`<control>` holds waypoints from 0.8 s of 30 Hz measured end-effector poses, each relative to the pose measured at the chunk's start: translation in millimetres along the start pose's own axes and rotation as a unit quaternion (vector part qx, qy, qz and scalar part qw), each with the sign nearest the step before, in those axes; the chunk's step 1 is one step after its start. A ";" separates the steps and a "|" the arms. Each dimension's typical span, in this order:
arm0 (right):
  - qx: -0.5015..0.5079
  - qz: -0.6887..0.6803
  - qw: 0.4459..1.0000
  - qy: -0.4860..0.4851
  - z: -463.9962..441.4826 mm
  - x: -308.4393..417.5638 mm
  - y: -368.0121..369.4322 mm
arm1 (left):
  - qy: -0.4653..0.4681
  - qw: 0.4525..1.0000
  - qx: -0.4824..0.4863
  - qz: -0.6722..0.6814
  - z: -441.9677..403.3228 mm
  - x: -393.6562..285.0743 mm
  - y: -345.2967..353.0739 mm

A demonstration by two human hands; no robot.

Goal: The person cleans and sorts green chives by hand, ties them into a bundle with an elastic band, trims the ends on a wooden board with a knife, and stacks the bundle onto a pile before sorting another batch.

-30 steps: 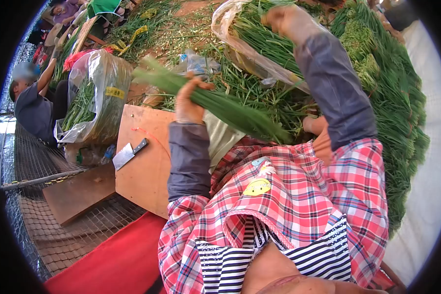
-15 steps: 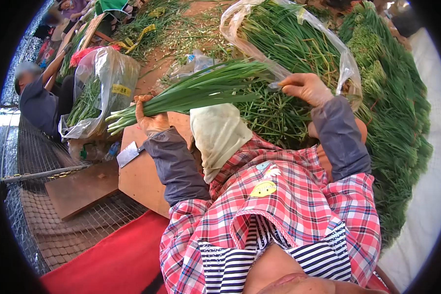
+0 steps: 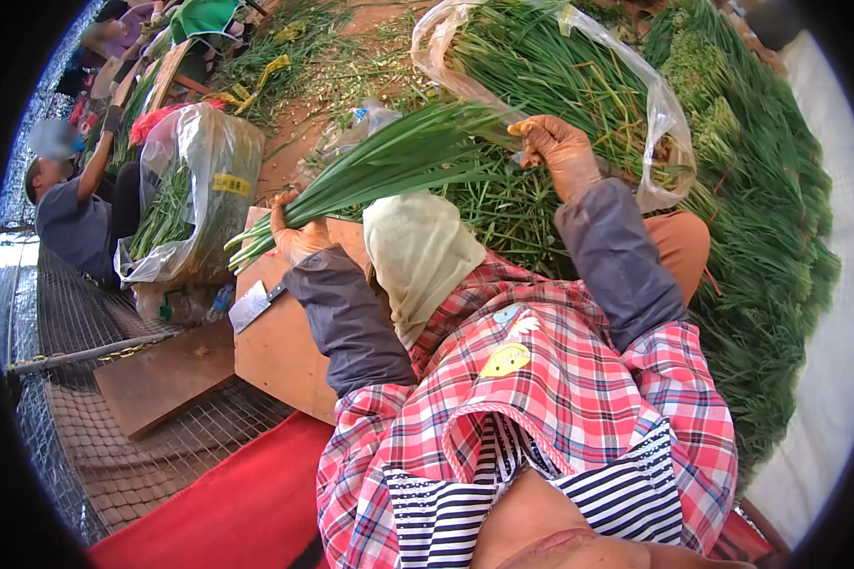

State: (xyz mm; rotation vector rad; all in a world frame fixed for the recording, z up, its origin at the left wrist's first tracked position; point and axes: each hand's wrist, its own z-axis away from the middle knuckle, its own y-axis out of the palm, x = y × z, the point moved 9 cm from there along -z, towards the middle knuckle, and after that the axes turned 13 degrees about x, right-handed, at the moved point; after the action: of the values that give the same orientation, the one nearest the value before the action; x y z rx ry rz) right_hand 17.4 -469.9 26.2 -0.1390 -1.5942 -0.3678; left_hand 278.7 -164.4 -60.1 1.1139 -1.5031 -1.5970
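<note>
My left hand (image 3: 299, 234) is closed around the pale stem ends of a bunch of green chives (image 3: 389, 163), whose flat leaves fan out to the right. At the leaf tips, my right hand (image 3: 558, 152) is pinched shut; what lies between its fingers I cannot make out. A knife with a broad blade (image 3: 250, 306) rests on the wooden board (image 3: 280, 356) below my left hand. A pale cloth (image 3: 417, 256) covers my knee between my arms.
An open plastic bag of chives (image 3: 560, 81) stands beyond my right hand, beside a large heap (image 3: 769, 218) on the right. Another filled bag (image 3: 199, 190) stands at left, near a seated person (image 3: 76, 204). Loose leaves litter the ground (image 3: 365, 47).
My right hand has moved left and slightly up, to the leaf tips. My left hand has shifted slightly right with the chives. The seated person's arm has also moved.
</note>
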 end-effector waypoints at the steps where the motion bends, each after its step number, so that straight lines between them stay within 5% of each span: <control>1: -0.016 0.021 1.000 0.003 -2.5 3.0 -10.6 | 0.001 1.000 0.000 0.009 -1.1 -1.9 -4.3; 5: 0.041 0.417 0.906 0.065 -25.8 28.6 -2.2 | 0.002 1.000 -0.001 -0.002 3.7 6.7 5.3; 9: 0.061 0.539 0.835 0.093 -47.0 40.3 15.5 | -0.030 0.999 0.001 0.045 0.7 17.0 8.3; 14: -0.019 0.532 0.847 -0.010 -50.7 57.8 26.4 | -0.015 1.000 -0.013 -0.009 2.9 17.5 8.7; 20: 0.047 0.544 0.831 0.111 -59.2 35.0 33.6 | -0.019 0.999 -0.026 -0.003 -0.5 22.0 7.6; 24: 0.056 0.532 0.838 0.103 -68.4 18.4 35.8 | -0.018 0.999 -0.029 -0.023 1.6 26.1 12.7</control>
State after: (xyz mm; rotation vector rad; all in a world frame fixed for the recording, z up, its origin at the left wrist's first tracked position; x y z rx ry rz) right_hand 92.2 -460.5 50.9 -0.8242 -1.1028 0.5690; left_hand 265.5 -188.6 -51.1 1.0993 -1.4538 -1.6887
